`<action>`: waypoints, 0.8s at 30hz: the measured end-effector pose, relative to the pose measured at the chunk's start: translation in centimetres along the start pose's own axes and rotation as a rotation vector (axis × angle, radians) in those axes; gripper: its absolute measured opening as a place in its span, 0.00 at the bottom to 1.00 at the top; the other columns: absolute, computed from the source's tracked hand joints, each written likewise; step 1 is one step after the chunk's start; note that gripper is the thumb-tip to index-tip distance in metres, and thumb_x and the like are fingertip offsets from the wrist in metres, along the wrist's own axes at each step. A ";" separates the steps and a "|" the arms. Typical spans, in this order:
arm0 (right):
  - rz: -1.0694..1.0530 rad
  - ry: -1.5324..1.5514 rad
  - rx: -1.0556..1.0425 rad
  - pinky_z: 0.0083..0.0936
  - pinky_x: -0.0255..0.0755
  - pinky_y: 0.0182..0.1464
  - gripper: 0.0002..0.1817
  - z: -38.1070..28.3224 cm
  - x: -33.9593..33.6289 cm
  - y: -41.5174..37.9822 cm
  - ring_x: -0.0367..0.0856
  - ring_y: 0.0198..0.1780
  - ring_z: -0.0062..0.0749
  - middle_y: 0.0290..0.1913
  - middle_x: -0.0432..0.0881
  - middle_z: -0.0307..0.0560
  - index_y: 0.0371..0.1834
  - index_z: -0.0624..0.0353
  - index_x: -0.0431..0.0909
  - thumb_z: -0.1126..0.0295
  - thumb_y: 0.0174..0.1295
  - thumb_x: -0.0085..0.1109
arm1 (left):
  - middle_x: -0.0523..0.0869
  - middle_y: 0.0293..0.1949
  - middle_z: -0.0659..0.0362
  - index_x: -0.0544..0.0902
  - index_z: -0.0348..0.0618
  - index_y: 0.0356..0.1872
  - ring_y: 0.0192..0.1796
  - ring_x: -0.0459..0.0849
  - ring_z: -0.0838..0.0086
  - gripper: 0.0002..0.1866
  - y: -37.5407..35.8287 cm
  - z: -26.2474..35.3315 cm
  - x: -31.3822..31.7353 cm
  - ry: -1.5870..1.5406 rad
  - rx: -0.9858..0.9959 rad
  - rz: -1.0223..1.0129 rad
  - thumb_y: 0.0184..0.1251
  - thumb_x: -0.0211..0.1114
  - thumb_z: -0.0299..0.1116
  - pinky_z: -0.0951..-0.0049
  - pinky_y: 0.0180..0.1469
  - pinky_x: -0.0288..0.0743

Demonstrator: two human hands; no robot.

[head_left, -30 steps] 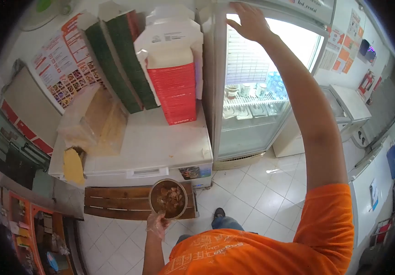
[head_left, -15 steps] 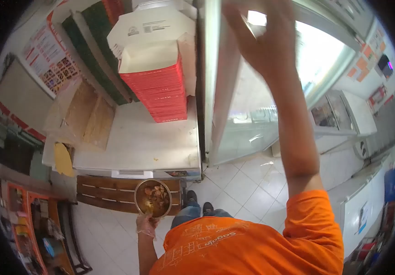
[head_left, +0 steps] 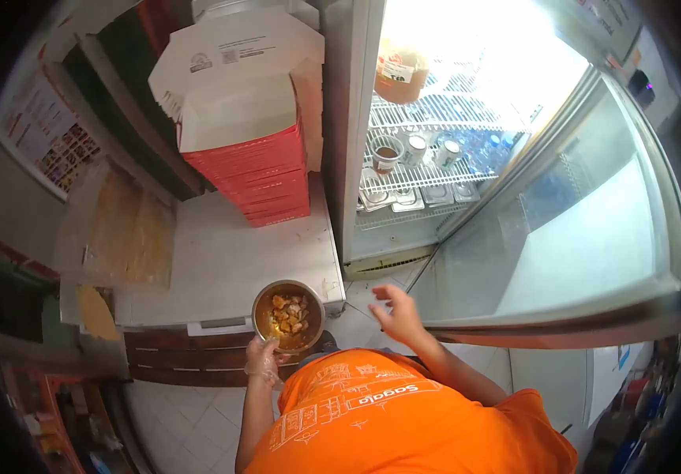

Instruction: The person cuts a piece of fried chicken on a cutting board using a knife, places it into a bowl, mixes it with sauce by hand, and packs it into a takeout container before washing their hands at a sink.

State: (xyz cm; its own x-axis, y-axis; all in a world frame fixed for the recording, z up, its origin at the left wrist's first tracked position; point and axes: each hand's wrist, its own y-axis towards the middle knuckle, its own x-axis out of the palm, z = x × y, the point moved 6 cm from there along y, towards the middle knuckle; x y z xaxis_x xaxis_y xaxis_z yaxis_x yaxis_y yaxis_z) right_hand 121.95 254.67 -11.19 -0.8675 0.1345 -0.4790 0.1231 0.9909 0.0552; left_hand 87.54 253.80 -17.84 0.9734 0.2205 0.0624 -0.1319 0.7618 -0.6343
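My left hand (head_left: 264,359), in a thin clear glove, holds a round metal bowl (head_left: 288,316) of brownish sauced food pieces by its near rim, in front of my chest. My right hand (head_left: 397,314) hangs empty with fingers spread, just right of the bowl and below the open fridge. The fridge's glass door (head_left: 585,237) stands swung wide to the right. Inside, wire shelves (head_left: 427,174) carry small cups and tubs, and an amber jar (head_left: 400,73) sits on the top shelf.
A chest freezer's white lid (head_left: 222,261) lies left of the fridge, bearing a stack of red and white cartons (head_left: 249,150) and brown sheets (head_left: 123,229). A wooden pallet (head_left: 174,355) lies on the tiled floor below. Posters cover the left wall.
The fridge door has swung fully open to the right. My right hand dropped from the door's top edge to chest height beside the bowl. The bowl rose slightly.
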 end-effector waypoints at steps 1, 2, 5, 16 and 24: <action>0.109 -0.029 0.064 0.31 0.78 0.47 0.17 1.1 -1.0 0.6 0.86 0.46 0.36 0.43 0.86 0.48 0.51 0.59 0.79 0.69 0.59 0.68 | 0.85 0.37 0.54 0.76 0.39 0.51 0.23 0.83 0.74 0.14 0.8 0.4 0.4 0.008 0.018 -0.021 0.65 0.61 0.25 0.79 0.22 0.78; 0.171 -0.038 0.110 0.30 0.78 0.46 0.16 2.2 -1.8 0.9 0.86 0.45 0.35 0.42 0.86 0.48 0.49 0.59 0.79 0.70 0.59 0.68 | 0.85 0.38 0.54 0.76 0.39 0.52 0.23 0.83 0.74 0.14 1.5 0.9 0.6 0.017 0.037 -0.042 0.65 0.60 0.24 0.79 0.23 0.79; 0.334 -0.158 0.200 0.35 0.78 0.47 0.15 6.7 -4.8 0.8 0.86 0.44 0.40 0.43 0.85 0.53 0.46 0.62 0.79 0.70 0.56 0.68 | 0.85 0.38 0.54 0.75 0.38 0.51 0.23 0.83 0.74 0.13 2.7 1.8 0.6 0.012 0.014 -0.123 0.65 0.60 0.24 0.79 0.24 0.79; 0.450 -0.409 0.397 0.39 0.77 0.52 0.15 14.6 -11.3 1.9 0.85 0.47 0.49 0.44 0.86 0.56 0.45 0.63 0.79 0.70 0.55 0.66 | 0.85 0.36 0.55 0.75 0.37 0.50 0.22 0.83 0.75 0.13 5.2 4.1 0.1 0.048 0.018 -0.110 0.65 0.61 0.25 0.81 0.20 0.75; 0.253 -0.749 -0.170 0.48 0.69 0.53 0.16 12.4 -1.9 19.5 0.77 0.53 0.50 0.47 0.82 0.50 0.49 0.57 0.79 0.66 0.58 0.63 | 0.85 0.37 0.55 0.76 0.39 0.51 0.21 0.81 0.76 0.13 4.3 4.6 4.5 0.007 0.023 0.046 0.66 0.60 0.24 0.82 0.19 0.74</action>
State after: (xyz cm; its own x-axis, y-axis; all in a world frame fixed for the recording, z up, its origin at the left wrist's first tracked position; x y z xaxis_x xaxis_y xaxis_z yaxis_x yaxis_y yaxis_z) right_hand 131.96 273.59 -20.04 -0.2621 0.3716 -0.8906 0.1452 0.9276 0.3443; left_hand 90.51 260.86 -16.72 0.9676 0.2509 0.0279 -0.1805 0.7649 -0.6184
